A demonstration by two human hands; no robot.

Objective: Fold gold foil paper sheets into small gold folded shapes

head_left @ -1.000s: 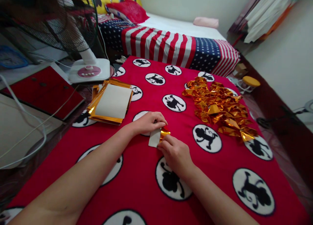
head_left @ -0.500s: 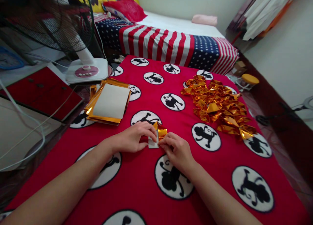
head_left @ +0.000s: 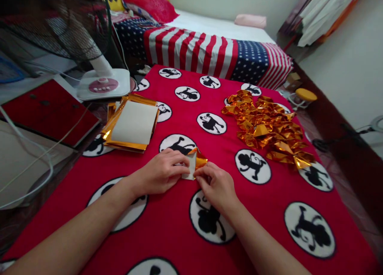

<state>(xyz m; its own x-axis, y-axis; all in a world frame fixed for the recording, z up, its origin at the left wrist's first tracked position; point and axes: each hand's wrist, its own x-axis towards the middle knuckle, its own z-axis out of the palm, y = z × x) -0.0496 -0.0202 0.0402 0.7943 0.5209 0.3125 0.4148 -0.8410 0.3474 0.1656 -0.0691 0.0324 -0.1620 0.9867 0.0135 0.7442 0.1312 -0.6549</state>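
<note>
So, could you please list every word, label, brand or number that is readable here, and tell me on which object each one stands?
Readable text: none.
Fan base: any marking is too small and blurred to read.
Red cloth: black figures in white circles, no letters seen.
Paper stack: no print seen on the pale top sheet.
Small piece of paper: no print on the part that shows.

Count so far: one bare left hand point(head_left: 163, 168), one bare right hand point(head_left: 219, 184), one small gold-and-grey folded paper point(head_left: 192, 161) at their fingertips. One stack of rectangular gold-and-grey sheets point(head_left: 133, 121) left of the grip, one pile of crinkled shiny gold foil pieces point(head_left: 267, 128) right, too tangled to tally.
</note>
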